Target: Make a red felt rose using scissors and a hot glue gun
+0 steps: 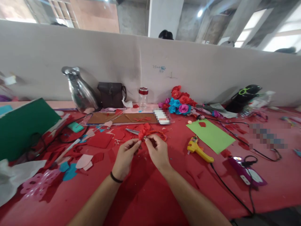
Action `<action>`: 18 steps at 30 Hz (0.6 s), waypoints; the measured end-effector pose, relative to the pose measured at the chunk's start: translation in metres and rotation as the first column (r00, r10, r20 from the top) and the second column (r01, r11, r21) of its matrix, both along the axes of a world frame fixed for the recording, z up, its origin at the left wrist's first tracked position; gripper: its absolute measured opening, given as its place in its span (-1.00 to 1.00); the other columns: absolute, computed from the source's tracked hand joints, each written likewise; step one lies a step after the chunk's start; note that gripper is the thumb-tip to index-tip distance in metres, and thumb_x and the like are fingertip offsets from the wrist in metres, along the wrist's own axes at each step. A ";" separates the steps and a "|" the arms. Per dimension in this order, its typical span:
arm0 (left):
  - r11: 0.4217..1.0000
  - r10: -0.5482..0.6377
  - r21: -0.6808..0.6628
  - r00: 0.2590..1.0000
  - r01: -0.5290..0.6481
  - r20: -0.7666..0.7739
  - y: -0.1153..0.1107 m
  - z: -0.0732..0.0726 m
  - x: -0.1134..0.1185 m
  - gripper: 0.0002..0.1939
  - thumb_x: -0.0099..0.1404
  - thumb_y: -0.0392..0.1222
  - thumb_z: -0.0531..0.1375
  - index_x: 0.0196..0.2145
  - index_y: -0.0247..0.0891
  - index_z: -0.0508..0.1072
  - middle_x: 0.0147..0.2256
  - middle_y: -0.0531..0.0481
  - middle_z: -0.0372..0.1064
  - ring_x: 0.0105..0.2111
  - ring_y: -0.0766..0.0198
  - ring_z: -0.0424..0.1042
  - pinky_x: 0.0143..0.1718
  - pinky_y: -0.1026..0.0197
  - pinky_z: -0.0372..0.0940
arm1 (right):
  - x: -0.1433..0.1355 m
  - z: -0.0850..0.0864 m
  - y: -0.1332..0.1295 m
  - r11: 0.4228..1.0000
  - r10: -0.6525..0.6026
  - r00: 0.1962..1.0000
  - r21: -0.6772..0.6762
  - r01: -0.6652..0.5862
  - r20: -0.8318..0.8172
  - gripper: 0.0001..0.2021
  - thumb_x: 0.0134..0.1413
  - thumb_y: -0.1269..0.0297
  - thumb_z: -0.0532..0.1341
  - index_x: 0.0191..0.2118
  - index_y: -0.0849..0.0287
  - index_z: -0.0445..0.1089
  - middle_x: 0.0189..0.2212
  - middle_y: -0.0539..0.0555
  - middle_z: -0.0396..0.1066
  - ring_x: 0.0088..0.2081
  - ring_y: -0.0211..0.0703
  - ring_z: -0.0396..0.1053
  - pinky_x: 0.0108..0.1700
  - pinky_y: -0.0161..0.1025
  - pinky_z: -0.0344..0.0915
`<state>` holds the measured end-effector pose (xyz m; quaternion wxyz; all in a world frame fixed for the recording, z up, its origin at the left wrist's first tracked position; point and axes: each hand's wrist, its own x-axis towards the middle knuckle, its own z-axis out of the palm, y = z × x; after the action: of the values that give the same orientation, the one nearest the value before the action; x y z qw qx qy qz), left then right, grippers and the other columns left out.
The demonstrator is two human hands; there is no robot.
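In the middle of the head view, a small red paper flower is pinched between the fingertips of both hands. My left hand, with a dark band on its wrist, grips it from the left, thumb and forefinger closed. From the right, my right hand closes its thumb and forefinger at the flower's base. Just beyond, scissors with orange-red handles lie on the table, partly hidden by flower and hand. Red paper scraps are scattered to the left of my hands.
A yellow glue gun lies to the right, its cord running to a purple power strip. Near it is a green sheet. Finished paper flowers, a glass jar, a phone and a metal jug stand or lie toward the partition.
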<state>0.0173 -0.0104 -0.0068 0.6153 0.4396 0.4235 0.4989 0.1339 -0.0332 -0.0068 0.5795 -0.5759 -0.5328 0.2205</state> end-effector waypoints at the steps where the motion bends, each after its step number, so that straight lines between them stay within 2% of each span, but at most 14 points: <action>1: 1.000 0.026 0.007 1.000 -0.026 -0.009 0.003 0.001 -0.003 -0.77 -0.06 -0.10 0.35 -0.51 -0.33 0.49 -0.62 0.11 0.28 -0.64 0.48 0.11 -0.60 0.36 0.01 | 0.001 -0.001 0.001 1.000 0.005 1.000 -0.006 -0.005 0.030 -0.85 0.06 0.26 0.12 -0.41 0.17 0.38 -0.53 0.00 0.43 -0.52 -0.25 0.35 -0.46 -0.35 0.26; 3: 0.995 0.102 0.017 0.995 -0.102 0.009 0.010 0.004 -0.010 -0.76 -0.10 -0.10 0.36 -0.52 -0.32 0.48 -0.61 0.09 0.32 -0.62 0.46 0.15 -0.59 0.36 0.04 | 0.003 -0.003 0.002 0.999 0.021 0.991 -0.029 -0.018 0.129 -0.86 0.06 0.28 0.11 -0.42 0.16 0.39 -0.55 -0.02 0.42 -0.53 -0.25 0.35 -0.46 -0.34 0.24; 6: 0.954 0.299 -0.002 0.946 -0.301 0.126 0.024 0.008 -0.024 -0.73 -0.19 -0.14 0.40 -0.53 -0.32 0.47 -0.62 0.12 0.32 -0.63 0.49 0.15 -0.61 0.39 0.04 | 0.008 -0.006 0.005 0.999 -0.003 0.953 -0.038 0.015 0.301 -0.85 0.07 0.31 0.11 -0.41 0.14 0.41 -0.52 0.00 0.45 -0.48 -0.21 0.37 -0.38 -0.30 0.25; 9: 0.888 0.455 -0.039 0.865 -0.457 0.212 0.035 0.014 -0.042 -0.78 -0.17 -0.22 0.39 -0.56 -0.31 0.43 -0.64 0.14 0.32 -0.65 0.50 0.16 -0.63 0.42 0.04 | 0.016 -0.008 0.008 0.997 -0.067 0.933 -0.017 0.078 0.354 -0.84 0.08 0.29 0.11 -0.38 0.13 0.42 -0.46 0.05 0.48 -0.40 -0.16 0.40 -0.31 -0.26 0.28; 12: 0.790 0.603 -0.068 0.754 -0.609 0.260 0.043 0.021 -0.061 -0.86 -0.05 -0.34 0.32 -0.58 -0.30 0.39 -0.69 0.17 0.27 -0.68 0.52 0.13 -0.69 0.44 -0.04 | 0.024 -0.013 0.013 0.996 -0.081 0.935 -0.017 0.093 0.344 -0.83 0.08 0.26 0.11 -0.38 0.14 0.44 -0.46 0.08 0.48 -0.38 -0.13 0.41 -0.29 -0.23 0.30; 15: 0.738 0.667 -0.126 0.689 -0.663 0.281 0.046 0.024 -0.073 -0.88 0.03 -0.39 0.25 -0.57 -0.31 0.36 -0.71 0.19 0.25 -0.71 0.52 0.09 -0.72 0.44 -0.11 | 0.033 -0.021 0.019 0.994 -0.106 0.905 0.018 0.109 0.412 -0.82 0.06 0.25 0.13 -0.39 0.14 0.46 -0.44 0.09 0.49 -0.32 -0.07 0.40 -0.23 -0.17 0.29; 18: 0.742 0.669 -0.189 0.688 -0.643 0.282 0.048 0.021 -0.074 -0.85 0.03 -0.37 0.25 -0.58 -0.31 0.32 -0.72 0.20 0.22 -0.74 0.53 0.05 -0.75 0.43 -0.16 | 0.038 -0.030 0.034 0.993 -0.107 0.859 0.019 0.113 0.501 -0.80 0.06 0.25 0.12 -0.38 0.14 0.49 -0.43 0.10 0.51 -0.31 -0.06 0.40 -0.20 -0.14 0.26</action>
<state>-0.0563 0.0376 0.0142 0.4743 0.1450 0.4609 0.7359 0.1723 0.0009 -0.0366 0.4298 -0.6461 -0.6299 0.0330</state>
